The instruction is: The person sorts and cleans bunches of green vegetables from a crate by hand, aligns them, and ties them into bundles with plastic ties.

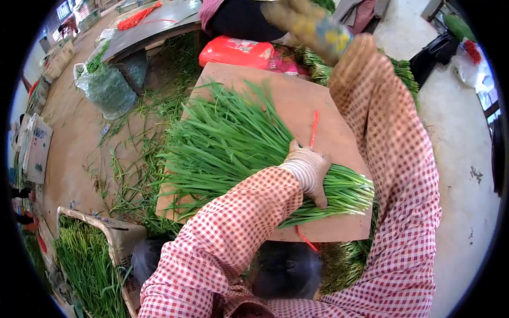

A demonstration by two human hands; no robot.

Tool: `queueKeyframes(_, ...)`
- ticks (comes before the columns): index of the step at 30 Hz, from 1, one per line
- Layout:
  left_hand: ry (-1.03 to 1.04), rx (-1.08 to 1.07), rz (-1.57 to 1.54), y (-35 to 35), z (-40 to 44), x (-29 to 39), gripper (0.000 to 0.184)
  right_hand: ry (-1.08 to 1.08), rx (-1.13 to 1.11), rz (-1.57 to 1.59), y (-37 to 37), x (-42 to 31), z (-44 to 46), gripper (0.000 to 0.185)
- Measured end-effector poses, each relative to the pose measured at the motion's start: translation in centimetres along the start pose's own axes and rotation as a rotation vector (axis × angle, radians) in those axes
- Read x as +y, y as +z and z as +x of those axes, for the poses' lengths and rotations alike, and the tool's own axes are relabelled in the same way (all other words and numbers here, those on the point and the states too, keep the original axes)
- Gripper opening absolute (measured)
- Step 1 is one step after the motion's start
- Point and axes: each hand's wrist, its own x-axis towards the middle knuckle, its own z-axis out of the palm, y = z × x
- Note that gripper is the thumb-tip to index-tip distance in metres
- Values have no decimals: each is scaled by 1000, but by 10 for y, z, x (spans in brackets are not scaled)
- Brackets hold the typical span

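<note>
A large bunch of long green garlic chives (228, 132) lies across a brown board (339, 138), its pale cut ends pointing right. My left hand (310, 172), in a light glove with a striped cuff, is closed over the bunch near the stem end and presses it to the board. A thin red tie (314, 127) runs beneath the bunch and shows above and below it. My right hand (310, 29) is raised past the board's far edge, gloved and smeared by motion, so its fingers cannot be made out.
A red plastic packet (236, 52) sits behind the board. A table (159, 21) at upper left bears red ties (139, 17). Loose leaves litter the floor beside a clear plastic bag (108, 95). A crate (119, 244) of greens stands at lower left. Another person sits opposite.
</note>
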Motion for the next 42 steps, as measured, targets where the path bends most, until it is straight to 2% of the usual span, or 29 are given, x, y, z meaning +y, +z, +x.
queueKeyframes(1,-3,3,1,1,1,0,101,-75,-121,-306,13,48,-18,37)
queueKeyframes(3,-17,-17,13,-1,1,1,102,537,-555,-499,35,67,-63,60)
queueKeyframes(6,-40,-23,62,0,3,3,103,844,-632,-358,64,49,-132,69)
queueKeyframes(7,-38,-10,62,2,4,2,106,931,-592,-308,66,30,-134,68)
queueKeyframes(10,-55,-17,71,-1,3,5,107,908,-537,-197,83,40,-139,61)
queueKeyframes(11,-64,-18,68,0,3,5,107,864,-515,-172,88,48,-143,47)
queueKeyframes(12,-76,-15,72,-1,3,6,107,854,-511,-167,96,58,-146,47)
queueKeyframes(14,-81,-12,57,-2,1,8,107,796,-542,-268,105,74,-153,38)
queueKeyframes(19,-54,29,68,0,1,6,100,736,-672,-454,67,101,-207,31)
queueKeyframes(21,-60,81,77,3,1,6,101,716,-243,-481,48,98,-236,30)
queueKeyframes(23,-97,67,59,0,-1,10,101,914,-251,23,-2,52,-211,29)
queueKeyframes(24,-116,72,42,-1,-2,11,100,932,-250,20,-10,37,-213,29)
queueKeyframes(26,-155,67,64,0,-2,15,100,588,-117,135,-20,8,-221,22)
queueKeyframes(29,-193,-9,56,-4,-1,18,104,501,-40,113,-13,-49,-237,17)
queueKeyframes(31,-148,33,101,7,8,9,104,488,-43,135,7,-67,-247,18)
queueKeyframes(32,-144,18,106,12,13,3,104,411,-34,201,23,-74,-253,20)
queueKeyframes(34,-87,132,156,11,13,1,105,346,-18,278,24,-85,-255,22)
queueKeyframes(35,-124,76,234,12,15,0,106,279,-7,221,18,-85,-255,18)
queueKeyframes(36,41,-3,99,12,17,-11,106,216,2,169,17,-89,-256,15)
queueKeyframes(38,-29,107,121,16,21,-7,104,316,-11,225,23,-101,-287,15)
queueKeyframes(40,-86,56,92,12,14,1,104,448,-21,258,21,-99,-323,18)
queueKeyframes(42,-59,83,9,9,10,1,102,642,-425,506,65,-91,-356,27)
